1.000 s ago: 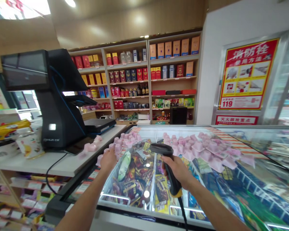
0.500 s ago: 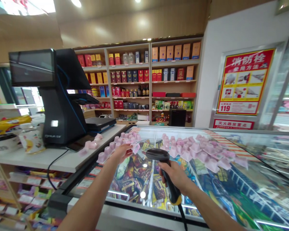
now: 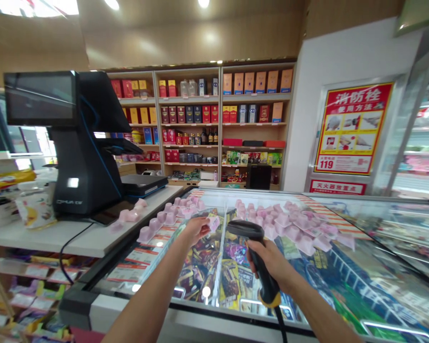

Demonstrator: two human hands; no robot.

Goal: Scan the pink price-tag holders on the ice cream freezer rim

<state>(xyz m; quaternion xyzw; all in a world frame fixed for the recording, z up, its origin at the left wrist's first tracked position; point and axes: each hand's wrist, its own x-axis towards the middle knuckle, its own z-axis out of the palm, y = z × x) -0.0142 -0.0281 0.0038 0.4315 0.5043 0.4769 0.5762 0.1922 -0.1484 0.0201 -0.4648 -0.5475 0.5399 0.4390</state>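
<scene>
My right hand is wrapped round the handle of a black barcode scanner with a yellow butt, its cord hanging down. The scanner's head points left, towards my left hand. Between the fingertips of that hand is a small pink cup, its flat face turned to the scanner. Both hands are above the glass lid of a chest freezer. A large cluster of similar pink cups lies on the glass to the right. A shorter row of pink cups runs along the left side.
A black point-of-sale terminal stands on the white counter at left, with a few more pink cups near it. Packaged goods show through the freezer glass. Shelves of boxed bottles line the back wall. A red fire-hydrant notice hangs at right.
My left hand has moved right with the pink cup, away from the left row and closer to the scanner. The scanner has shifted slightly right in the view, which has turned a little.
</scene>
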